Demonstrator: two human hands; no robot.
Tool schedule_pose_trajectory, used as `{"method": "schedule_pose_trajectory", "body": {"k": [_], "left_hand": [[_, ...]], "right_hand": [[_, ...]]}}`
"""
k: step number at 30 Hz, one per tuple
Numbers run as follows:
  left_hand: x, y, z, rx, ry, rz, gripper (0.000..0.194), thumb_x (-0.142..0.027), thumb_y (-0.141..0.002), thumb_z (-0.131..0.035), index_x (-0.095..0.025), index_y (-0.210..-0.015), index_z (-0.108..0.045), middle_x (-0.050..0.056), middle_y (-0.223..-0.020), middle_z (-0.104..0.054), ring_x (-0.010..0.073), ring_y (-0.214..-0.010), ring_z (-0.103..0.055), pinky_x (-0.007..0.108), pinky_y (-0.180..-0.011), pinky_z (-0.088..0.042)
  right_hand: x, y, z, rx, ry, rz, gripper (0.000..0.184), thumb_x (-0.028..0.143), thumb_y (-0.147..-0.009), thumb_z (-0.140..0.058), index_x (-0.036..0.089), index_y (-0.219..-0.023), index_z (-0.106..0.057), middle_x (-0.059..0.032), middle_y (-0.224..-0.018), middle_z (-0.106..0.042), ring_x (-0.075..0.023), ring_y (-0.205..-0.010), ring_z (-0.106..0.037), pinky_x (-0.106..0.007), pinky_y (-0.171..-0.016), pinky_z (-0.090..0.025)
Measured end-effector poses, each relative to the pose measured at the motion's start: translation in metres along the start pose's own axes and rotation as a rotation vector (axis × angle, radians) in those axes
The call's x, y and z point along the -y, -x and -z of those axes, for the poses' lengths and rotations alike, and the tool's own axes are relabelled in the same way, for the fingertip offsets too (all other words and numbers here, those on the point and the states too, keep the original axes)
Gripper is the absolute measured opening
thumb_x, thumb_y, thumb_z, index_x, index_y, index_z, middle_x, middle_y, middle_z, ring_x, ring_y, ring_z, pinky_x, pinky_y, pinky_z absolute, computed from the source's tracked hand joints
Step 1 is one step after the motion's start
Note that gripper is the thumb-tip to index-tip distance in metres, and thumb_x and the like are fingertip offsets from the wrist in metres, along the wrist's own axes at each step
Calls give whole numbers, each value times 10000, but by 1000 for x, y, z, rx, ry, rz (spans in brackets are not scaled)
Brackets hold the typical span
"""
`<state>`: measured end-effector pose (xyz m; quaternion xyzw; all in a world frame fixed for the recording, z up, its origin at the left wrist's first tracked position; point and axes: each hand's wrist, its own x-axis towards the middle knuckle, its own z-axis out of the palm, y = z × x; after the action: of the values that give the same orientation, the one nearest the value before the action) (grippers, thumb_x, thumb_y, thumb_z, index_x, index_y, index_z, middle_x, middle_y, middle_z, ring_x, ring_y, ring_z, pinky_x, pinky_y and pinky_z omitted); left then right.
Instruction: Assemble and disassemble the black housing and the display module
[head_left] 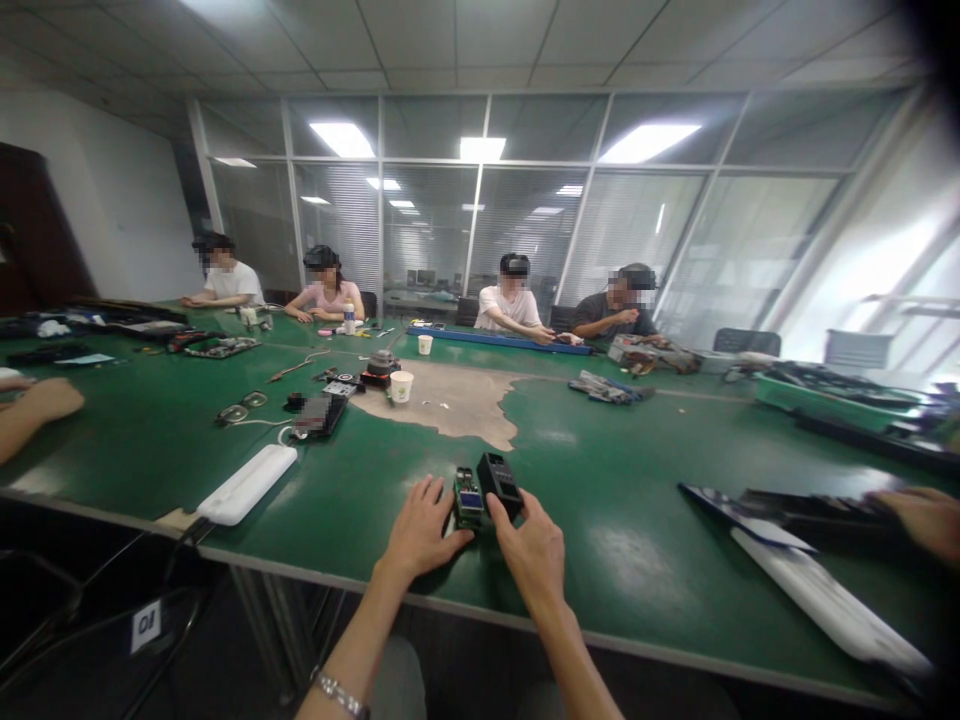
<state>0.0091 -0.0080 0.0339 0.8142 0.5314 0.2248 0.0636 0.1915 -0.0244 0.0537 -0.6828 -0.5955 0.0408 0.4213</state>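
Observation:
My left hand (pixel 421 531) rests on the green table (pixel 615 470) near its front edge, fingers spread, its thumb and fingertips touching a small green circuit board (pixel 468 497) with a blue display. My right hand (pixel 531 538) is beside it, fingers closed on a small black plastic casing (pixel 499 481) that is tilted up just right of the board. Board and casing touch each other between the two hands.
A white power strip (pixel 247 483) lies at the front left, a long white bar (pixel 829 602) and dark parts at the right. Other people's hands (pixel 926 515) show at both sides. Several people sit at the far side with tools, paper cups (pixel 401 386) and devices.

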Motion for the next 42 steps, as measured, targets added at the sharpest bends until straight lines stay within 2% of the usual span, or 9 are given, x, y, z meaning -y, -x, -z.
{"method": "schedule_pose_trajectory", "body": {"k": [6,14,19,27,37,40,42], "left_hand": [[0,2,1,-16,4,-7,618,-594,-840,-558,-266,-1357,-473,96,-1482,-417,302,-1418,-276,494,-1156,-223],[1,2,0,-26,6,-6,595,-602,-861,-518,-273,-1356,-478,82,-1463,-443,306,-1409,-292,509,-1156,-225],[1,3,0,-28,10,-25,564,-553,-886,-502,-265,-1370,-462,91,-1462,-442,306,-1406,-292,506,-1152,-240],[3,1,-2,-8,9,-25,509,-496,-874,-524,-251,-1319,-502,95,-1478,-420,305,-1417,-269,506,-1152,-235],[4,-1,-5,17,-6,-21,714,-425,-801,-530,-138,-1437,-379,113,-1511,-375,305,-1426,-249,455,-1180,-194],[4,-2,-6,25,-34,-23,754,-366,-767,-531,-100,-1450,-355,123,-1520,-358,301,-1428,-243,439,-1185,-183],[3,-2,-7,30,-46,-19,756,-340,-760,-520,-90,-1453,-349,127,-1523,-350,299,-1430,-239,438,-1185,-181]], "right_hand": [[26,-1,-3,55,11,-14,444,571,-860,-493,209,-1063,-650,-76,-943,-714,-224,-903,-665,-291,-790,-443],[41,-4,-6,108,157,-35,457,569,-859,-484,193,-1060,-648,-90,-896,-710,-242,-890,-672,-299,-746,-438],[47,-3,-9,106,224,14,455,565,-862,-480,183,-1045,-647,-101,-882,-708,-245,-883,-671,-308,-755,-428],[42,7,-13,99,245,56,402,539,-868,-494,203,-1037,-633,-83,-857,-705,-240,-852,-667,-312,-755,-414],[30,22,-20,124,239,49,408,516,-860,-517,191,-1088,-613,-84,-862,-698,-237,-859,-657,-319,-777,-402],[22,24,-26,116,191,88,429,519,-839,-544,186,-1099,-618,-104,-987,-696,-251,-982,-634,-330,-845,-403],[16,24,-30,102,153,123,510,529,-816,-573,168,-1175,-595,-128,-1111,-672,-262,-1086,-597,-341,-909,-391]]}}
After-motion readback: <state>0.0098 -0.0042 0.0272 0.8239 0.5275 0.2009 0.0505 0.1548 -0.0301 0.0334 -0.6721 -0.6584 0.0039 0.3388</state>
